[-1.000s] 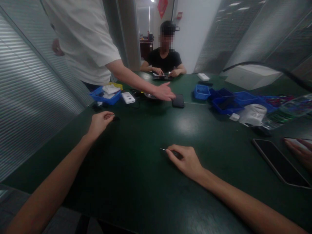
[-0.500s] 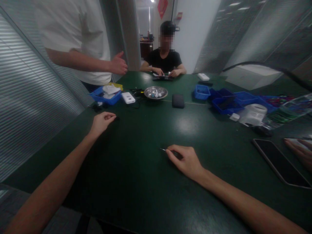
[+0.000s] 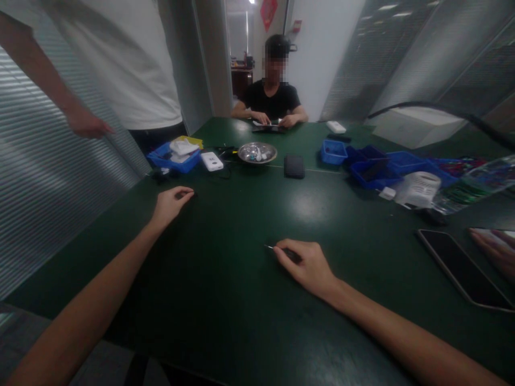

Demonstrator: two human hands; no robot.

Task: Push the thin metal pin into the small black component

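My left hand [image 3: 168, 205] rests on the green table [image 3: 225, 300] at the left with thumb and forefinger pinched together. A tiny dark thing shows at its fingertips, too small to name. My right hand [image 3: 309, 264] lies nearer the middle, its fingers closed around a thin tool with a metal tip [image 3: 269, 246]. The tip points left, and the rest of the tool is mostly hidden in the fingers. Beyond my left hand are a white power bank [image 3: 211, 161] and a blue basket [image 3: 177, 161] with white items in it.
A metal bowl [image 3: 245, 157] with small parts and a black square object [image 3: 294, 166] stand mid-table. Blue bins [image 3: 333, 153] and a phone [image 3: 462, 268] are at the right, beside another person's hand [image 3: 497, 246]. One person [image 3: 271, 99] sits opposite; another [image 3: 129, 69] stands at the left.
The standing person's arm has dropped from over the table to their side at the left, and their body has shifted. My left hand has shifted very slightly; my right hand has stayed put.
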